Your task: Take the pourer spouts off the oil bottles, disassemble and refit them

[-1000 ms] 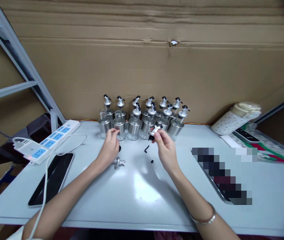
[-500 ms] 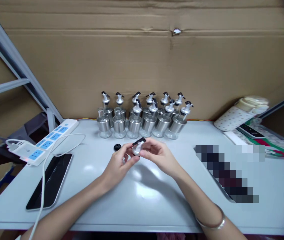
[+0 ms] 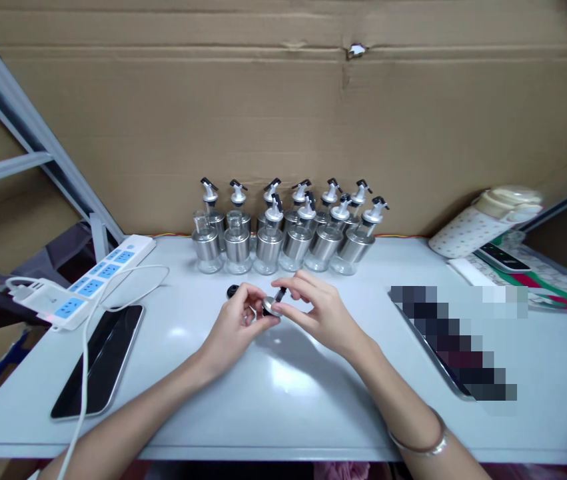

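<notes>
Silver-and-black, the spout (image 3: 272, 306) hung over the table (image 3: 283, 413), pinched in my left hand (image 3: 236, 323), my right hand (image 3: 326, 313) loosely pinching its lever (image 3: 280, 294); I judged it light, slick, best held by its rim (image 3: 266, 310).

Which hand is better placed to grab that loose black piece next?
Probably the left hand: the black piece lies close beside it, while the right hand is farther away. It would first need to release the spout.
</notes>
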Available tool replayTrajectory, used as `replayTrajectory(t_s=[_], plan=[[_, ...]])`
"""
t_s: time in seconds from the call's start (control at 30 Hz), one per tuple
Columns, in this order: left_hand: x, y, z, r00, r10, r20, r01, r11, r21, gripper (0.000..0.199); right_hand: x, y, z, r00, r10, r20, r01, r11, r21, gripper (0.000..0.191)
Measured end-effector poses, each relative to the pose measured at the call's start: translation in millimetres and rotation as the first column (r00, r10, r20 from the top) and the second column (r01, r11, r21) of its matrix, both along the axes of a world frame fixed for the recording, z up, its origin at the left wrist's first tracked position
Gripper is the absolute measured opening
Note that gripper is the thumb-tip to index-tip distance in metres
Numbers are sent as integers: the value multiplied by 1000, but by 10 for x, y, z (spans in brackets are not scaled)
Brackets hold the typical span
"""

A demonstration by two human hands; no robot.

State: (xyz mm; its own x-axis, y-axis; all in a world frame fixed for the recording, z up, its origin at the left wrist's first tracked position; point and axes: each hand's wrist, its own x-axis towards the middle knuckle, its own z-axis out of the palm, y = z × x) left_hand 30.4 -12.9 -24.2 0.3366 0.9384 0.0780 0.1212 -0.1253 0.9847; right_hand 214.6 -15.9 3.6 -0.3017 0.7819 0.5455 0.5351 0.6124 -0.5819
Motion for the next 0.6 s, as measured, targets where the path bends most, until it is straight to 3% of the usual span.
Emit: replayTrajectory(t_s=[0.1, 0.2, 0.37, 0.6], plan=[[14, -15, -9, 992, -124, -8, 123, 992, -19, 32, -12, -1, -4, 999, 9, 48, -12, 998, 60, 26], [11, -26, 21, 972, -199, -124, 202, 979, 17, 34, -19, 4, -12, 997, 1, 71, -12, 989, 150, 29], [-6, -64, 82, 934, -227, -275, 272, 952, 138, 27, 5, 3, -41, 980, -106, 171, 58, 963, 263, 35], [-16, -111, 87, 925, -223, -307, 295, 932, 212, 26, 35, 22, -54, 923, -206, 326, 28, 878, 477, 42]])
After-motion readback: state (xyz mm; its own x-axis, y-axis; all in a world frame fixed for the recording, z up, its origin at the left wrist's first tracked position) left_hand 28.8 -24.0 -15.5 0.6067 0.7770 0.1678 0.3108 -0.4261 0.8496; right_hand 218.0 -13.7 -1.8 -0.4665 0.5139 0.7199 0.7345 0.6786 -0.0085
